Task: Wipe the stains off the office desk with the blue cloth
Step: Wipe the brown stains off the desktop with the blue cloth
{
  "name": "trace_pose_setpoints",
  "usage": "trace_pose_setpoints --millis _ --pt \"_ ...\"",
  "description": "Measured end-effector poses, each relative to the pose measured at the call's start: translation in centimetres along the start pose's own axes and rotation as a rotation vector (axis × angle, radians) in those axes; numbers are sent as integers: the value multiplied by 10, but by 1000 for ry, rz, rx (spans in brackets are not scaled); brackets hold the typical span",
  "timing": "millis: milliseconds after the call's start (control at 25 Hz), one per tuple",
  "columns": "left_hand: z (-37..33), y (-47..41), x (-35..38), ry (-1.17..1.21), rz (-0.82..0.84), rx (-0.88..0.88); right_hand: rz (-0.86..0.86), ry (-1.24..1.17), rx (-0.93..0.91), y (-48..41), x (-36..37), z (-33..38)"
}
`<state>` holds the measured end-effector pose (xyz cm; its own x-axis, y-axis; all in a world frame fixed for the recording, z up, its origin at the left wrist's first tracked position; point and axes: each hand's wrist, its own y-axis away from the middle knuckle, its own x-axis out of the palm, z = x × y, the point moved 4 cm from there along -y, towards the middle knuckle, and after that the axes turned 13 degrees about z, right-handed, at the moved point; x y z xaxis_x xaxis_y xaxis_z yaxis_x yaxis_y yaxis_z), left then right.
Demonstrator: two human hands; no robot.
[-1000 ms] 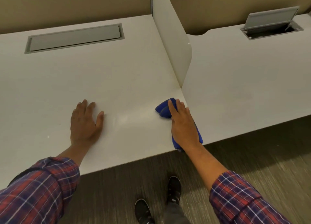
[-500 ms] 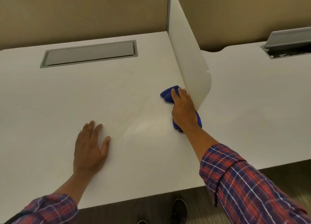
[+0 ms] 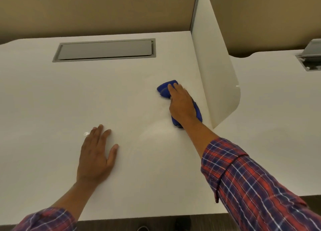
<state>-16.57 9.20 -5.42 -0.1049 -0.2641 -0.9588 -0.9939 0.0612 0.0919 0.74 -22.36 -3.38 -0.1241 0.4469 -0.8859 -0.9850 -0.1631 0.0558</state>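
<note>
The white office desk (image 3: 52,100) fills the view. My right hand (image 3: 181,105) presses the bunched blue cloth (image 3: 165,90) flat on the desk, right of centre, close to the white divider panel. Most of the cloth is hidden under my palm; its ends show beyond my fingertips and beside my wrist. My left hand (image 3: 96,154) lies flat on the desk, fingers apart, holding nothing. A small pale spot (image 3: 85,134) sits just left of its fingertips. A faint smeared sheen lies on the desk below the cloth.
A white divider panel (image 3: 215,71) stands upright right of the cloth. A closed grey cable hatch (image 3: 106,50) is set into the desk's back. The neighbouring desk (image 3: 278,126) has an open hatch (image 3: 311,57). Tan walls stand behind; dark floor lies below the front edge.
My right hand has slid the cloth from near the front edge away from me along the divider, then slightly left. My left hand has stayed flat on the desk. The camera has moved forward.
</note>
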Motion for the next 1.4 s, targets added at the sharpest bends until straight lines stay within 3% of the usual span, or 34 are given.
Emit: trace_pose_setpoints --millis 200,280,400,480,760,1040,1240,1400 --pt "0 1 -3 5 15 -2 150 34 -286 22 19 24" --pt "-1 1 -3 4 17 -2 59 43 -192 23 6 0" --pt "-1 1 -4 -2 17 -17 -84 13 143 12 -17 -39" --pt "-3 0 -4 -2 17 -13 -93 43 185 7 -18 -41" --pt "-2 1 -5 -3 43 -24 103 10 -174 26 19 37" --pt "-8 4 -13 98 103 -6 205 -105 -271 113 62 112" --pt "-2 10 -25 500 50 -56 254 -10 -415 179 93 158" --pt "8 14 -35 648 163 3 313 15 -469 225 101 170"
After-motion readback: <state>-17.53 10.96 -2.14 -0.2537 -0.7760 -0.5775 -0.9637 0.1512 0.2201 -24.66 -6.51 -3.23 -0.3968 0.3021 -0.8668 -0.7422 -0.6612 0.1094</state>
